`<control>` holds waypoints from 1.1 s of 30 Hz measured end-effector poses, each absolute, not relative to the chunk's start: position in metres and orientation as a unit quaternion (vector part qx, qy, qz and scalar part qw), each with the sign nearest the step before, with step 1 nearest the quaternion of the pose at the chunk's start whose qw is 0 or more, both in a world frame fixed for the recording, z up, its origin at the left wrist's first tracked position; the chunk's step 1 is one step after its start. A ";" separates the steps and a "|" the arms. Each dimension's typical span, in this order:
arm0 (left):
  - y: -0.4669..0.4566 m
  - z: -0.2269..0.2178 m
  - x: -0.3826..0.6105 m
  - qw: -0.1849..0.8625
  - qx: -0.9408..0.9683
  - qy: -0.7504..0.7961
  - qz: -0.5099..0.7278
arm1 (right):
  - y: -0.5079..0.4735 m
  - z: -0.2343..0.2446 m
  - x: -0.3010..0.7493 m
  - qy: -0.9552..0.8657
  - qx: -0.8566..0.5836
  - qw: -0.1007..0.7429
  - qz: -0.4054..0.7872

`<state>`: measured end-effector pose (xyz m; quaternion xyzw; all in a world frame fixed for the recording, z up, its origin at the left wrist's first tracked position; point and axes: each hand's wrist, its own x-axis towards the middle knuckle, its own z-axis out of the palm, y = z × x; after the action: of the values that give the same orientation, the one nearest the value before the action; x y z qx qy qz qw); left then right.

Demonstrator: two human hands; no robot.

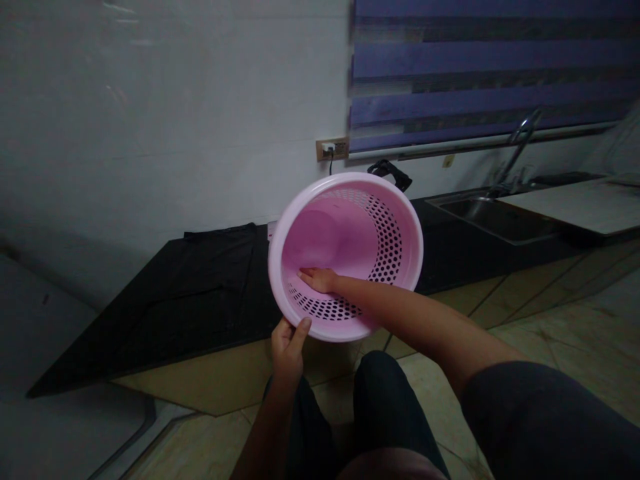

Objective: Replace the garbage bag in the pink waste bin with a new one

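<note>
A pink plastic laundry basket (345, 230) with rows of round holes in its wall is tilted so its open mouth faces me. My left hand (290, 343) grips the lower left of the rim, thumb on the near side. Deep inside the basket, my right hand (320, 279) lies against the lower left inner wall with its fingers stretched out. Nothing shows in the right hand. The basket's outer underside is hidden from me.
A black countertop (220, 307) runs along the wall, with dark cloth or plastic (220, 260) at its left. On the right are a sink (500, 217), a faucet (520, 150) and a light board (585, 203). A plugged-in socket (333, 148) sits behind the basket.
</note>
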<state>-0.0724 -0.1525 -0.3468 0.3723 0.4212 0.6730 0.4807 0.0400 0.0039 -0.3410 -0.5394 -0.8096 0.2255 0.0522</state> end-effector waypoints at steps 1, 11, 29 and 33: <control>-0.153 -0.346 -0.073 0.482 0.373 0.421 0.672 | 0.003 -0.341 0.040 -0.811 -0.538 0.057 0.224; -0.156 -0.341 -0.074 0.476 0.370 0.421 0.678 | 0.001 -0.342 0.044 -0.815 -0.534 0.062 0.218; -0.158 -0.340 -0.075 0.475 0.390 0.407 0.675 | 0.001 -0.342 0.043 -0.813 -0.530 0.046 0.238; -0.158 -0.340 -0.075 0.479 0.395 0.402 0.673 | 0.001 -0.342 0.043 -0.814 -0.526 0.056 0.239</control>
<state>-0.0753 -0.1581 -0.3405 0.3952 0.4023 0.6728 0.4788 0.0426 0.0009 -0.3424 -0.5263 -0.8140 0.2395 0.0556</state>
